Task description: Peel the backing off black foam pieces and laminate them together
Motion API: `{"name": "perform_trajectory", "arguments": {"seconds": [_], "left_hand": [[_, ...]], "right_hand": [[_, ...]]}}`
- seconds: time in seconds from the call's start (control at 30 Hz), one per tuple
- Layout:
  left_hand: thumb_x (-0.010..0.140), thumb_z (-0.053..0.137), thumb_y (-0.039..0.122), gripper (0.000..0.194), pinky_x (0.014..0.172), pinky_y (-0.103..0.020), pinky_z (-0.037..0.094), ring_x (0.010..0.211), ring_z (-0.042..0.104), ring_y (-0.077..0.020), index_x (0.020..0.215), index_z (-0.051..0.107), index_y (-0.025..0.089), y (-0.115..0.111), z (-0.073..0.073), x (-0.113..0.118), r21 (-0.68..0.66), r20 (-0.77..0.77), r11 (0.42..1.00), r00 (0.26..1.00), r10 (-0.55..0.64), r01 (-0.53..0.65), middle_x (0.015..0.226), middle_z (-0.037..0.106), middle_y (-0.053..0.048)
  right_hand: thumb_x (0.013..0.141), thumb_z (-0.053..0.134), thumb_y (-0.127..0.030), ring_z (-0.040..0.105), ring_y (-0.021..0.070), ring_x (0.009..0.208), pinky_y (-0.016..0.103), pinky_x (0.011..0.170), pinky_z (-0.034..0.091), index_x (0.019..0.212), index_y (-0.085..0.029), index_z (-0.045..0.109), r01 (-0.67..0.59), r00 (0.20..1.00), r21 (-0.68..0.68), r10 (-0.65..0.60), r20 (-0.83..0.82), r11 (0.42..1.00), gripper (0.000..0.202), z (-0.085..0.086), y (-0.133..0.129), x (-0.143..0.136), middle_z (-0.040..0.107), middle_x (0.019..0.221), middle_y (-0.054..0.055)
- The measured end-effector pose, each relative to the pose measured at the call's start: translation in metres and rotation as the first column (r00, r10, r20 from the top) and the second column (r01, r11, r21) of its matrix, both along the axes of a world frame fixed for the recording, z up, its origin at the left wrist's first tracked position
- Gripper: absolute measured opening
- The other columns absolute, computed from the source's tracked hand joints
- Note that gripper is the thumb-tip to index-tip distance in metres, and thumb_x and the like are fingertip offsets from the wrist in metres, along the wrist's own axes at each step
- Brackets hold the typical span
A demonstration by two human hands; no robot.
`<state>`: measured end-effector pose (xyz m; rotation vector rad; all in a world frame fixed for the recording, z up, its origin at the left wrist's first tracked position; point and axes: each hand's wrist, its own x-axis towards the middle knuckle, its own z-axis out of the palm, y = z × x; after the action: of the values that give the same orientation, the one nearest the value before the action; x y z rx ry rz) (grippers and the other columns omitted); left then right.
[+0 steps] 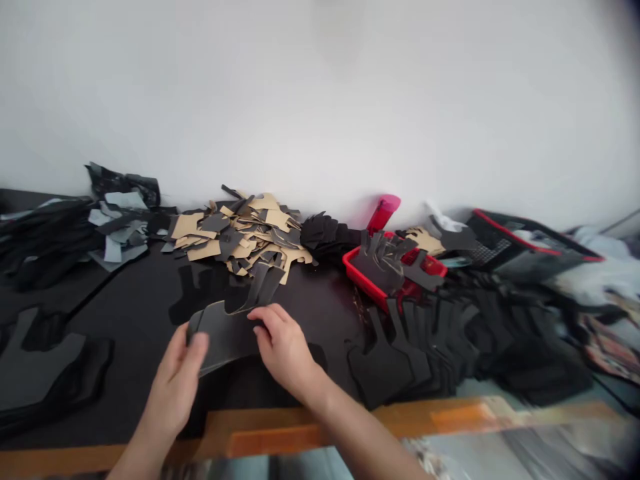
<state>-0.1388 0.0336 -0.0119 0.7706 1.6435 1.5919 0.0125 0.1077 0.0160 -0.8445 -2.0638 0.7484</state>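
Observation:
A dark grey cut-out piece [225,337] of leather-like sheet is held up just above the black table. My left hand [177,373] grips its left end, thumb on top and fingers beneath; a second layer seems to lie against it there. At the right end, my right hand [283,343] pinches the piece's upper edge between thumb and fingers. Strap-like prongs [265,283] stick up from its far side. Behind them a pile of tan and dark offcuts [245,233] is heaped, and a black shaped piece [193,293] lies flat on the tabletop.
To the right, a red basket [367,277] holds dark pieces, with a fanned row of black cut-outs [385,363] before it. More cut-outs [40,360] are stacked at left. A black, red-rimmed crate [530,250] stands at the back right. Orange-brown tape [280,440] edges the table.

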Motion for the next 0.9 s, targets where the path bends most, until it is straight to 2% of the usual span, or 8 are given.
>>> {"name": "perform_trajectory", "arguments": {"seconds": [0.07,0.13,0.3,0.43,0.57,0.73,0.83,0.9], "left_hand": [[0.074,0.068,0.05,0.067,0.09,-0.035,0.051,0.107,0.059,-0.0263,0.131,0.048,0.022,0.003,-0.004,0.007,0.021,0.019,0.992,0.992,-0.123,0.123,0.116,0.063,-0.007],[0.074,0.069,0.046,0.065,0.089,-0.035,0.051,0.108,0.059,-0.0257,0.131,0.047,0.022,0.005,-0.006,0.011,0.039,0.089,0.981,0.977,-0.194,0.191,0.119,0.061,-0.007],[0.081,0.064,0.04,0.052,0.098,-0.033,0.044,0.111,0.056,-0.0219,0.127,0.049,0.023,0.004,-0.004,0.025,0.077,0.134,0.964,0.956,-0.262,0.254,0.121,0.06,-0.005],[0.085,0.058,0.039,0.041,0.091,-0.032,0.046,0.103,0.058,-0.0213,0.119,0.05,0.017,-0.002,0.001,0.041,0.087,0.185,0.945,0.927,-0.326,0.315,0.112,0.062,-0.007],[0.084,0.056,0.028,0.032,0.088,-0.032,0.046,0.094,0.058,-0.0186,0.113,0.049,0.015,0.001,0.002,0.047,0.141,0.177,0.897,0.88,-0.44,0.42,0.103,0.062,-0.007],[0.083,0.055,0.025,0.027,0.088,-0.032,0.045,0.097,0.056,-0.0195,0.108,0.051,0.015,0.004,-0.005,0.047,0.138,0.127,0.91,0.905,-0.407,0.39,0.1,0.061,-0.006],[0.084,0.054,0.028,0.029,0.091,-0.034,0.044,0.101,0.056,-0.0216,0.109,0.051,0.015,0.002,-0.008,0.049,0.109,0.12,0.925,0.919,-0.375,0.363,0.104,0.062,-0.008],[0.085,0.053,0.032,0.035,0.094,-0.035,0.043,0.109,0.055,-0.0238,0.115,0.05,0.015,0.003,-0.01,0.048,0.051,0.101,0.939,0.934,-0.343,0.339,0.111,0.061,-0.01]], "right_hand": [[0.083,0.046,-0.008,0.055,0.0175,0.095,0.031,0.089,0.047,0.105,-0.016,0.061,0.047,0.997,0.017,-0.048,0.056,0.999,0.028,0.0,-0.008,0.01,0.056,0.103,0.01],[0.083,0.047,-0.009,0.054,0.0189,0.098,0.033,0.092,0.046,0.108,-0.015,0.061,0.068,0.992,0.01,-0.068,0.106,0.998,0.029,0.0,-0.011,0.019,0.054,0.107,0.012],[0.082,0.052,-0.01,0.056,0.0178,0.098,0.032,0.093,0.046,0.105,-0.018,0.059,0.027,0.995,-0.063,-0.021,0.1,0.998,0.025,-0.003,-0.007,0.039,0.06,0.104,0.008],[0.087,0.045,-0.015,0.058,0.0158,0.104,0.031,0.095,0.046,0.11,-0.022,0.056,-0.005,0.999,-0.067,0.009,0.053,0.998,0.026,-0.015,-0.008,0.053,0.062,0.111,0.005],[0.09,0.046,-0.03,0.059,0.0169,0.106,0.032,0.095,0.047,0.113,-0.024,0.055,-0.059,0.994,-0.116,0.069,0.084,0.991,0.025,-0.035,0.005,0.067,0.062,0.114,0.005],[0.089,0.046,-0.038,0.059,0.0186,0.107,0.033,0.092,0.048,0.113,-0.024,0.054,-0.05,0.995,-0.147,0.063,0.08,0.988,0.029,-0.052,0.018,0.068,0.062,0.113,0.005],[0.088,0.046,-0.034,0.06,0.0188,0.104,0.034,0.091,0.049,0.112,-0.022,0.055,-0.034,0.995,-0.187,0.05,0.084,0.982,0.029,-0.045,0.007,0.062,0.062,0.113,0.007],[0.087,0.046,-0.029,0.063,0.0168,0.093,0.031,0.081,0.053,0.116,-0.021,0.055,-0.024,0.995,-0.227,0.046,0.089,0.974,0.031,-0.035,0.001,0.06,0.061,0.112,0.008]]}}
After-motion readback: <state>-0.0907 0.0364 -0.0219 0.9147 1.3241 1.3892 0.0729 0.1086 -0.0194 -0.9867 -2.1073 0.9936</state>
